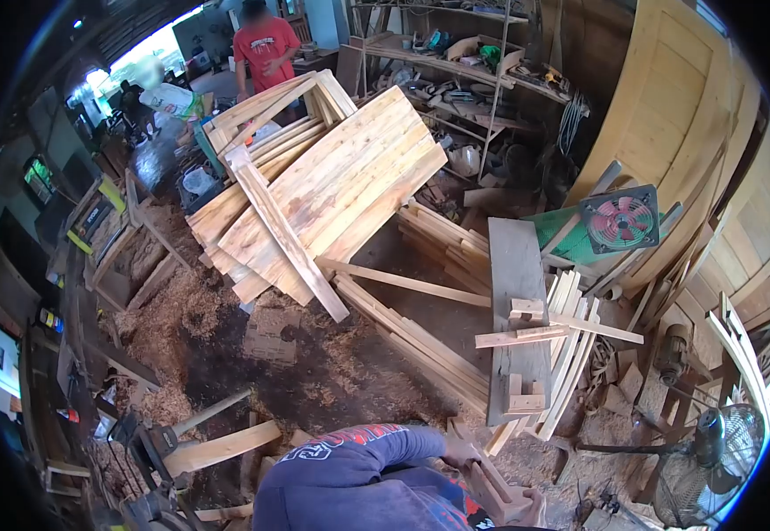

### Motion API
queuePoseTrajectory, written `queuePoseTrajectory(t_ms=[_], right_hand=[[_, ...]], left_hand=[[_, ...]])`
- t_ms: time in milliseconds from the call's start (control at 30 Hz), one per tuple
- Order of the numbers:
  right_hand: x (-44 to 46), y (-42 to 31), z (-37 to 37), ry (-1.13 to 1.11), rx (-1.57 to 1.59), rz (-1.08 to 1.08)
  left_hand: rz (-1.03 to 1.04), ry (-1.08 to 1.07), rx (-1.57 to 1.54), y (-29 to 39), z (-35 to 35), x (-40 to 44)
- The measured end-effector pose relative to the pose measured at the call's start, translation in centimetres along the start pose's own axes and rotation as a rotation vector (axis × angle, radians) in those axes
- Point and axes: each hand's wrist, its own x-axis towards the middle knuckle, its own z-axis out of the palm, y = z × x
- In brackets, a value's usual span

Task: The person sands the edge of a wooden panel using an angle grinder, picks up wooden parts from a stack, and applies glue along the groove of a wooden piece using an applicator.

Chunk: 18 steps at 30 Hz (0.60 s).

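Note:
At the bottom of the view, my left arm in a dark blue sleeve reaches to the right. My left hand (461, 451) is closed on a light brown wooden piece (488, 485) with a long groove or gap along it. At its lower end is my right hand (534, 510), small and partly hidden, its fingers seemingly wrapped on the wood. Just beyond stands a narrow grey plank (516, 265), bearing short notched wooden pieces (525, 395) and crossed thin strips (523, 337). Pale strips (571, 354) lie beside and under this plank.
Wide boards (341, 186) lie stacked ahead, with a long batten (288, 234) across them. A person in a red shirt (265, 51) stands behind. A box fan (619, 219) and a round fan (712, 451) are at right. Shavings (168, 323) cover the floor; wooden doors (659, 106) lean at right.

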Motion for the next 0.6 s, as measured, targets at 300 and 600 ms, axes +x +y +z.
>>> queuePoseTrajectory(t_ms=[300,600], right_hand=[[1.5,-5.6,3.2,-0.096,0.028,0.068],[2.1,-5.6,3.2,-0.019,0.096,0.219]], left_hand=[[-0.001,-0.087,0.087,-4.4,0.3,-3.6],[-0.212,-0.058,0.433,-7.6,1.8,0.2]])
